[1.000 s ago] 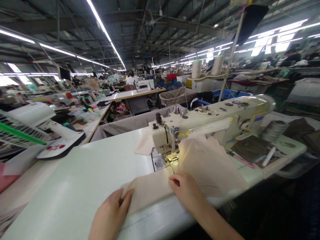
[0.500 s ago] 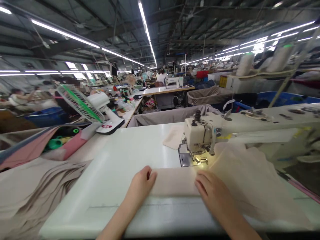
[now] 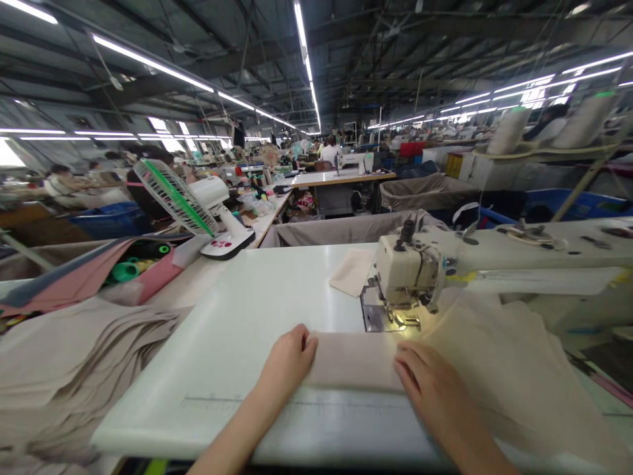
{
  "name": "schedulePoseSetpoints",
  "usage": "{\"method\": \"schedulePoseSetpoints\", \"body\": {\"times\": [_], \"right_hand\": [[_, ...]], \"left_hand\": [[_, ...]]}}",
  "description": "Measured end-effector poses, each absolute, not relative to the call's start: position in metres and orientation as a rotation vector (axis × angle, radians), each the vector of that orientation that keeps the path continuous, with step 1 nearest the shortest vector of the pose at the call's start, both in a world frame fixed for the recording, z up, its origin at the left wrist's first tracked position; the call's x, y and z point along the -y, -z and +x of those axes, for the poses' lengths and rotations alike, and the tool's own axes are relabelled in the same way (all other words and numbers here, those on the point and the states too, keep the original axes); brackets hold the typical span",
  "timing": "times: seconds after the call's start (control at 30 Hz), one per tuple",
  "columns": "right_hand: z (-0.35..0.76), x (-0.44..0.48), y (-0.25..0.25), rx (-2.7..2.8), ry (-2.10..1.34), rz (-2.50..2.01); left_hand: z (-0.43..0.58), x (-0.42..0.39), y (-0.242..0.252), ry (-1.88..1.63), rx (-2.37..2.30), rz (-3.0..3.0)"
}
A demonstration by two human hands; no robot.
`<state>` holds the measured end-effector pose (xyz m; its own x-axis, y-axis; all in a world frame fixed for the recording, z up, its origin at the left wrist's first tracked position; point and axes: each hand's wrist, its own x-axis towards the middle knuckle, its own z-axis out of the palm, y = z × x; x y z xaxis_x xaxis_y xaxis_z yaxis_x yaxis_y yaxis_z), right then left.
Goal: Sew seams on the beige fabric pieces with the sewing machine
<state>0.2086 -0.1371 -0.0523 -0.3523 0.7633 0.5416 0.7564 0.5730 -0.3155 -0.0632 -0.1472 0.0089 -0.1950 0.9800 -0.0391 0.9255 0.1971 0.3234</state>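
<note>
A folded beige fabric strip (image 3: 353,359) lies flat on the white sewing table in front of the sewing machine (image 3: 403,274). Its left end is pinched between the thumb and fingers of my left hand (image 3: 291,356). Curled fingers of my right hand (image 3: 428,379) grip the strip's right end, their tips partly hidden. Just beyond the strip are the lit presser foot (image 3: 408,321) and metal needle plate (image 3: 376,318), apart from it. A larger beige fabric piece (image 3: 524,369) spreads to the right, under and beside my right forearm. Behind the needle area rests a small beige piece (image 3: 352,270).
Stacked beige fabric (image 3: 74,369) lies at the left. A white and green fan (image 3: 173,198) stands at the back left near a pink cloth bundle (image 3: 89,270) with thread spools. Thread cones (image 3: 509,132) stand at the right. A cloth-lined bin (image 3: 346,231) sits behind the table.
The whole view has shifted a little, so most things appear farther right. Both hands keep their hold on the strip, which has hardly moved relative to the machine.
</note>
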Motion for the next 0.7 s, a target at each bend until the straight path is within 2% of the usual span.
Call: {"method": "schedulePoseSetpoints", "body": {"times": [0.13, 0.23, 0.37, 0.53, 0.7], "right_hand": [[0.21, 0.135, 0.054, 2.163, 0.021, -1.203], [0.212, 0.134, 0.052, 2.189, 0.059, -1.176], [0.212, 0.135, 0.039, 2.247, -0.001, -1.24], [0.207, 0.141, 0.03, 2.205, -0.056, -1.35], [0.203, 0.148, 0.034, 2.144, -0.072, -1.391]], "left_hand": [[-0.059, 0.153, -0.013, -0.177, -2.323, 2.03], [-0.058, 0.153, -0.016, -0.015, -2.101, 2.386], [-0.052, 0.136, -0.023, 0.186, -1.899, 2.446], [-0.023, 0.091, -0.026, 0.007, -1.879, 2.478], [-0.003, 0.042, -0.014, -0.119, -1.625, 2.561]]}}
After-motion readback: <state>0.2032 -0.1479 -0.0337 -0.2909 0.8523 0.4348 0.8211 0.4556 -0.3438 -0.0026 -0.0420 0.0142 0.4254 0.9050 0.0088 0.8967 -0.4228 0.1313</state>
